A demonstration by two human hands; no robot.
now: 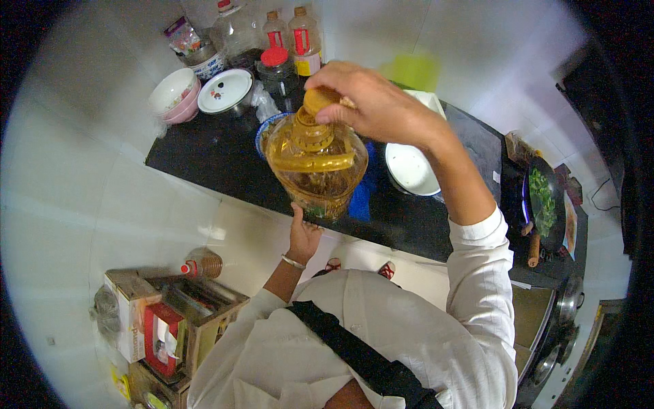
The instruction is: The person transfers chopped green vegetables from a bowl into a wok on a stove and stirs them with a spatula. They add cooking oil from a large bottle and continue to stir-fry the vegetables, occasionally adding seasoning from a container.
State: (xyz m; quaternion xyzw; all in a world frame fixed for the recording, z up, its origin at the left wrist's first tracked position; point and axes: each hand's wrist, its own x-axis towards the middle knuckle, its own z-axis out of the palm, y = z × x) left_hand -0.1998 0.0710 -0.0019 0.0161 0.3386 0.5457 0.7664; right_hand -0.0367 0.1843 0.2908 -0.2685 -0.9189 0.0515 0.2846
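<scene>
A large clear plastic oil jug [317, 180] with a golden handle across its shoulder is held up at the counter's front edge. My left hand [303, 238] supports it from below, thumb up against its lower side; the other fingers are partly hidden. At the top, my right hand [364, 99] grips the yellow cap [320, 101] between thumb and fingers, right over the jug's neck. Whether the cap sits on the threads or is lifted off, I cannot tell. A blue-rimmed bowl [264, 136] shows partly behind the jug, and a blue cloth [361, 198] lies to its right.
On the dark counter [197, 153] stand a lidded enamel pot [225, 91], pink bowls [176, 95], a red-lidded jar [276, 71] and several bottles. Right of the jug is a white basin [412, 169]. A wok [545, 204] with green leaves sits far right; boxes [163, 320] stand lower left.
</scene>
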